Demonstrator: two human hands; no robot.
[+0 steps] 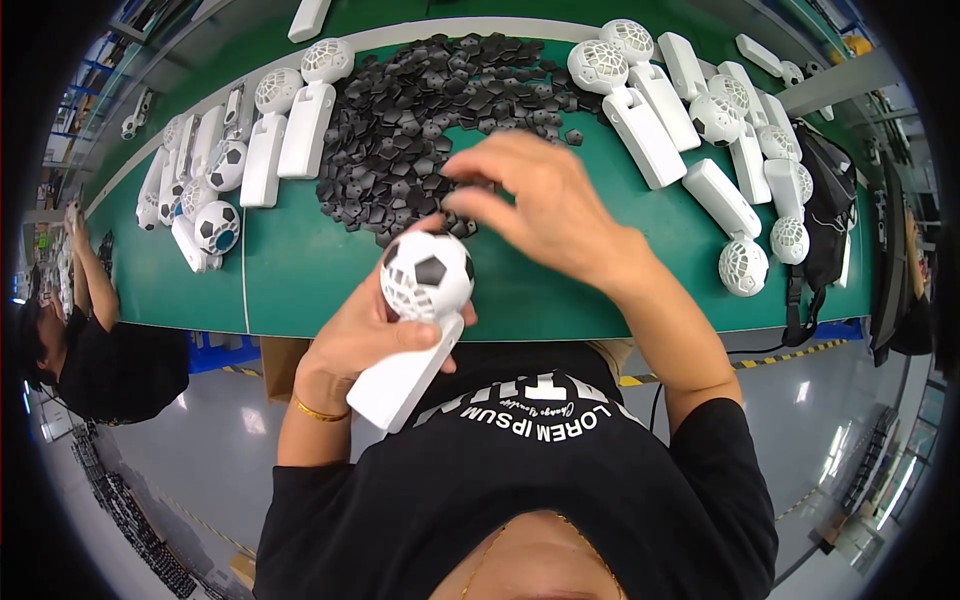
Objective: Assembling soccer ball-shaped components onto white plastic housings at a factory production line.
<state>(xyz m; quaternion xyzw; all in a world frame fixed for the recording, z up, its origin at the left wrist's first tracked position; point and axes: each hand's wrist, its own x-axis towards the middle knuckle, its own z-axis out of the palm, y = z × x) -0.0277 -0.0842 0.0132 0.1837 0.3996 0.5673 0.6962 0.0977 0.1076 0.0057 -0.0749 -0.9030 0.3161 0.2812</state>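
My left hand (355,335) is wrapped around a white handheld device with a soccer-ball head (407,300) and a flat handle, held tilted near the table's front edge. The ball carries black pentagons on part of its surface, and white open lattice shows on its lower left. Above the ball, my right hand (545,200) is over the near right part of a pile of small black pentagon pieces (400,130). Its thumb and forefinger are apart, slightly blurred, and I see nothing held between them.
White ball-headed devices (215,165) lie at the left of the green table (550,300); more such devices (650,110) lie at the right. A black bag (828,200) hangs over the right edge. Another person (110,365) is at the far left.
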